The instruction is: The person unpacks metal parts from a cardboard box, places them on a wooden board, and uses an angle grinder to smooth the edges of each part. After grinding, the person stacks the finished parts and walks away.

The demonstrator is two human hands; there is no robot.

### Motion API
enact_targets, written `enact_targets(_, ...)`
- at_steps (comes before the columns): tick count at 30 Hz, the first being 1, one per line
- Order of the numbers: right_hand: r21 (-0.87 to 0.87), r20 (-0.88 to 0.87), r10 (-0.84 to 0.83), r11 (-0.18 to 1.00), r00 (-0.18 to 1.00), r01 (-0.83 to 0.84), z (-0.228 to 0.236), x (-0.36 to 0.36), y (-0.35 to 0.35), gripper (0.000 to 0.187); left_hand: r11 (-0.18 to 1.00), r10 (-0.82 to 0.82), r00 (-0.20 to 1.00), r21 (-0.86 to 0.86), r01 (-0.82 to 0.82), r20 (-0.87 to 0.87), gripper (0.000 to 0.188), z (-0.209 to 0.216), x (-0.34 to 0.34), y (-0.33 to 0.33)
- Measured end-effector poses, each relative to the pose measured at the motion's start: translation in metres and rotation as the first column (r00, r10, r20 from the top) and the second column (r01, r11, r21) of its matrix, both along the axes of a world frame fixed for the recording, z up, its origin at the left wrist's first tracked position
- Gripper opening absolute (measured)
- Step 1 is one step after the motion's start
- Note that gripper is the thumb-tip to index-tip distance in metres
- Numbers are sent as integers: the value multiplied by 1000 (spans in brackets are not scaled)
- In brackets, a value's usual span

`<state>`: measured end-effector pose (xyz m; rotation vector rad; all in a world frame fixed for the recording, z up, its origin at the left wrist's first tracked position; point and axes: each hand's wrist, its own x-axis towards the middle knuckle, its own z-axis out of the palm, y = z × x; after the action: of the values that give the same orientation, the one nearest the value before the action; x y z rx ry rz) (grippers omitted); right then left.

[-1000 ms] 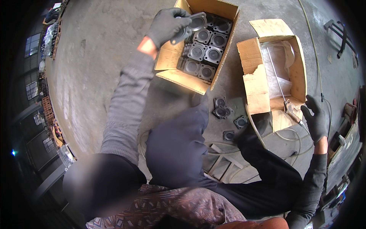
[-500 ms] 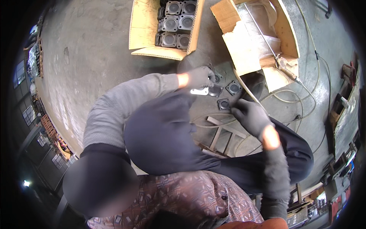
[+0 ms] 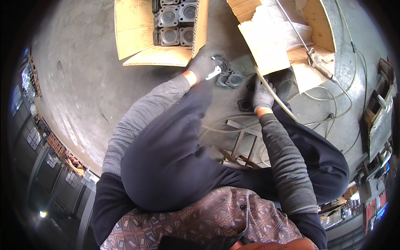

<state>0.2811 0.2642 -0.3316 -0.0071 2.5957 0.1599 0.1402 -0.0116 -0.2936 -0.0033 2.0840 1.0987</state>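
My left hand (image 3: pixel 202 66), in a grey glove, is closed on a metal flange (image 3: pixel 214 73) with a bright, shiny edge, just below the near flap of the left carton. Beyond its fingers lies a dark round flange (image 3: pixel 223 63) on the floor. To the right of that are two overlapping grey flanges (image 3: pixel 234 79) with corner holes. My right hand (image 3: pixel 263 95), also gloved, reaches down with fingers stretched beside a dark flange (image 3: pixel 251 83), partly hidden by the hand. Another dark flange (image 3: pixel 244 105) lies left of its wrist.
An open carton (image 3: pixel 158 56) with stacked flanges stands at the upper left. A second open carton (image 3: pixel 266 54) holds clear plastic, with an air gun (image 3: pixel 318 64) across it. A pale hose (image 3: pixel 287 111) curls over the floor near a metal frame (image 3: pixel 238 146).
My right hand has moved forward, to the flange near my shoe. The left hand, with the shiny-edged flange, has moved left toward the carton. The view has shifted slightly.
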Motion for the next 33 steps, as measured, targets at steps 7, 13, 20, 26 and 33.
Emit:
enact_targets(7, -490, 402, -361, 691, 841, 531, -13, 7, 25, 31, 820, 496, 813, 142, -554, 306, 25, -38, 17, -27)
enact_targets(13, -742, 278, -321, 528, 906, 414, 12, -21, 3, 39, 765, 506, 780, 226, -603, 368, 27, -58, 17, -31)
enact_targets(20, -717, 114, -164, 669, 980, 195, 32, -38, -52, 41, 749, 478, 786, 286, -598, 392, 36, -52, 20, -32)
enact_targets(26, -562, 15, -128, 819, 992, 114, 19, -33, -96, 52, 724, 485, 730, 246, -644, 482, 39, -39, 17, -31)
enact_targets(33, -463, 122, -214, 852, 969, 246, 20, -38, -103, 105, 706, 485, 723, 267, -656, 492, 38, -48, 17, -32)
